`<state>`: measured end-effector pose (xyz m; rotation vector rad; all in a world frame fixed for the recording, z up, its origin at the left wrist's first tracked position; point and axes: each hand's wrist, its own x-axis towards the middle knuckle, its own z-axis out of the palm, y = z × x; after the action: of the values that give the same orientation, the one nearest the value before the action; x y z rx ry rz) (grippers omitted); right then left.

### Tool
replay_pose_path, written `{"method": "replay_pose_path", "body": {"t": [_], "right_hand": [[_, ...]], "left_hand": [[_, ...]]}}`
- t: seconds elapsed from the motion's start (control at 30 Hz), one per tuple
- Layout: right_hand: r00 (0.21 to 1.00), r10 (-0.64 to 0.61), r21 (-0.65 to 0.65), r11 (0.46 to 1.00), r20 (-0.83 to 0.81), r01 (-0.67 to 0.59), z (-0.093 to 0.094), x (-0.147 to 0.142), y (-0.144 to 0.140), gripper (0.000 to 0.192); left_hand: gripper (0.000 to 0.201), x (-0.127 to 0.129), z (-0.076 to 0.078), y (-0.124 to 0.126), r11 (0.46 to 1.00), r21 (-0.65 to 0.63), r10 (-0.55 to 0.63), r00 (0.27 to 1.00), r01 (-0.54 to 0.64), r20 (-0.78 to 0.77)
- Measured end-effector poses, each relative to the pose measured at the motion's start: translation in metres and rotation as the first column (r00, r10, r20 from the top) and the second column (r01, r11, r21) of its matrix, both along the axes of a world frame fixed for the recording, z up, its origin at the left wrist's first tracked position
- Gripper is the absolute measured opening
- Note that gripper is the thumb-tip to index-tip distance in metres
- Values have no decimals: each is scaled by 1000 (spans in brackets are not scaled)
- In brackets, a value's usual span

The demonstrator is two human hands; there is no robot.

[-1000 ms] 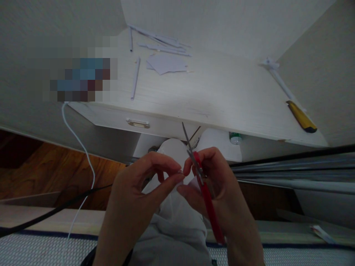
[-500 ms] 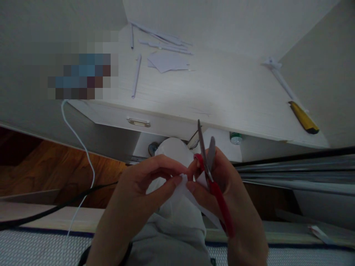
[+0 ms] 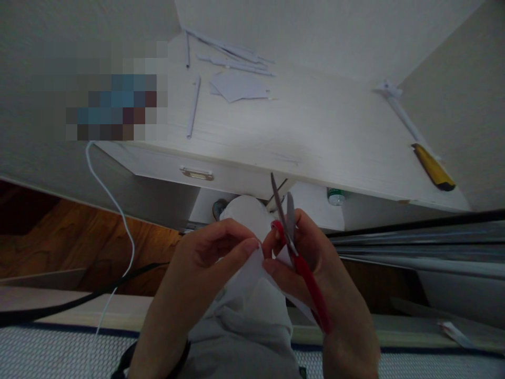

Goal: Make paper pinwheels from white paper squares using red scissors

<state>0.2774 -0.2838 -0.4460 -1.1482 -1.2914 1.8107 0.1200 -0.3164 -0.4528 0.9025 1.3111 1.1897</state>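
Observation:
My left hand (image 3: 205,263) pinches the edge of a white piece of paper (image 3: 284,256) between thumb and forefinger. Close beside it, my right hand (image 3: 327,279) has its thumb and fingers closed on the same paper. Red-handled scissors (image 3: 311,284) also hang in my right hand, a finger through one loop. Their blades point away from me and stand slightly apart, with no paper between them. Both hands are above my lap, in front of the desk edge. Part of the paper is hidden behind my right thumb and the scissors.
On the white desk (image 3: 331,121) lie several rolled paper sticks (image 3: 194,108) and flat paper pieces (image 3: 240,87). A yellow-and-black utility knife (image 3: 433,167) is at the right edge, by a paper tube (image 3: 404,118). A white cable (image 3: 114,202) hangs at the left.
The scissors and my right hand have shifted slightly left. My left fingertips have moved a little up along the paper edge, its grip still pinched.

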Motion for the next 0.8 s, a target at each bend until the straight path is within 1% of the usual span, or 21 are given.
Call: {"method": "replay_pose_path", "body": {"t": [0.17,0.33,0.47,0.57,0.67,0.8], "right_hand": [[1000,16,-30,999,-23,-16,-2,2,4,38],[1000,20,-61,998,-24,-21,-2,5,6,37],[999,33,-68,997,-23,-35,-5,2,8,38],[998,35,-65,997,-54,-38,-8,-2,11,39],[997,-7,-10,1000,-71,7,-11,-1,13,40],[987,-156,79,984,-24,158,-12,13,12,34]], "left_hand": [[12,1,0,3,999,-37,-3,1000,4,23],[12,3,0,3,997,-34,-61,998,62,27],[9,0,-1,4,995,-22,-96,995,96,21],[8,-3,-4,5,991,-30,-129,992,129,7],[9,-4,-7,5,994,-36,-101,994,102,31],[10,-1,-9,5,997,-69,26,998,-23,52]]}}
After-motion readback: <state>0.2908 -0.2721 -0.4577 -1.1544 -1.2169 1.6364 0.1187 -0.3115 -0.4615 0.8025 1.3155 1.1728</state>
